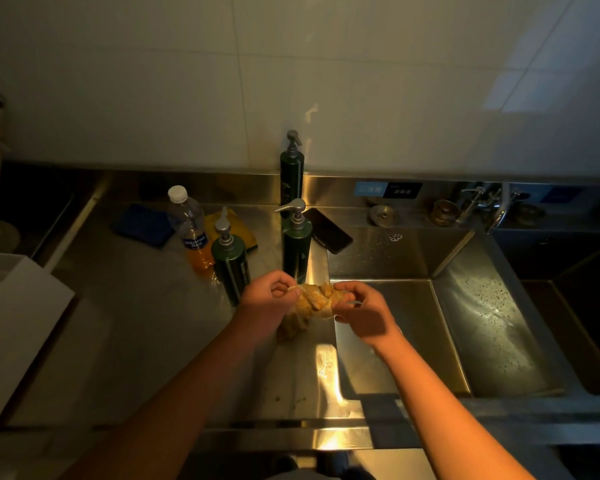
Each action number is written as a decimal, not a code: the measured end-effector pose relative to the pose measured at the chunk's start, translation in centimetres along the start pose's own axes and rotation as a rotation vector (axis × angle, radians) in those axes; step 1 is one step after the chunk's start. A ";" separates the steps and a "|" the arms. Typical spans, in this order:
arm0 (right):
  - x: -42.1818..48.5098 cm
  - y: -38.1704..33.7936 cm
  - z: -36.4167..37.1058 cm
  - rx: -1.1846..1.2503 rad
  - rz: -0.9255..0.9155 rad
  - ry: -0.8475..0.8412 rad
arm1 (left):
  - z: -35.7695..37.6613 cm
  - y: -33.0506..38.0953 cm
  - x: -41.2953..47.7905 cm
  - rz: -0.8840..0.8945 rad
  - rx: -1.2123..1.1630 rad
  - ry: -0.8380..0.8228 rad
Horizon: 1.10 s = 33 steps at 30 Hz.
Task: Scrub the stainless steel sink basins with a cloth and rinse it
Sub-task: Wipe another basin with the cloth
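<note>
A yellowish cloth (311,301) is twisted into a tight rope between my two hands, above the left rim of the stainless steel sink basin (496,327). My left hand (270,295) grips its left end, fingers curled round it. My right hand (360,311) grips the right end; a loose tail of cloth hangs down below my left hand. The faucet (496,211) stands at the back right of the basin, and no water is seen running.
Three dark green pump bottles (230,265) (296,242) (291,174) and a clear bottle of orange liquid (191,226) stand on the steel counter (136,323). A blue cloth (142,225), a yellow cloth (238,225) and a phone (328,230) lie behind. A second basin (589,341) lies right.
</note>
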State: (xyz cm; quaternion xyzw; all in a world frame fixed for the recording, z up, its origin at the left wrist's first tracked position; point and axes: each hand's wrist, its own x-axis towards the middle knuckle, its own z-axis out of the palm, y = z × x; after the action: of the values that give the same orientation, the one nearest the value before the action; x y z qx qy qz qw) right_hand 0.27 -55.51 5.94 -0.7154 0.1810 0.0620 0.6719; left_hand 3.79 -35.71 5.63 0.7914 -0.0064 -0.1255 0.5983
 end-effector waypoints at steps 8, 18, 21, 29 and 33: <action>0.4 0.9 -0.2 0.035 0.071 -0.014 | 0.0 -2.0 -0.4 0.109 0.293 -0.040; 0.6 5.6 0.2 -0.445 0.221 -0.016 | -1.3 -5.8 -1.4 0.013 0.382 -0.181; 0.4 6.7 -0.3 -0.491 0.285 -0.047 | -1.7 -6.7 -1.7 -0.026 0.397 -0.186; 0.9 6.9 -1.4 -0.375 0.267 0.074 | -0.6 -7.2 -0.9 0.044 0.535 -0.264; 1.5 6.7 -1.0 -0.371 0.257 -0.005 | 0.1 -7.4 -0.1 0.016 0.564 -0.260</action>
State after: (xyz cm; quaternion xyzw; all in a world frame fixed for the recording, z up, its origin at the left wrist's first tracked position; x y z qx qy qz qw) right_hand -0.84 -56.98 -0.78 -0.7976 0.2545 0.1811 0.5160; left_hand 2.60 -33.71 -1.41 0.9034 -0.1239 -0.2141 0.3502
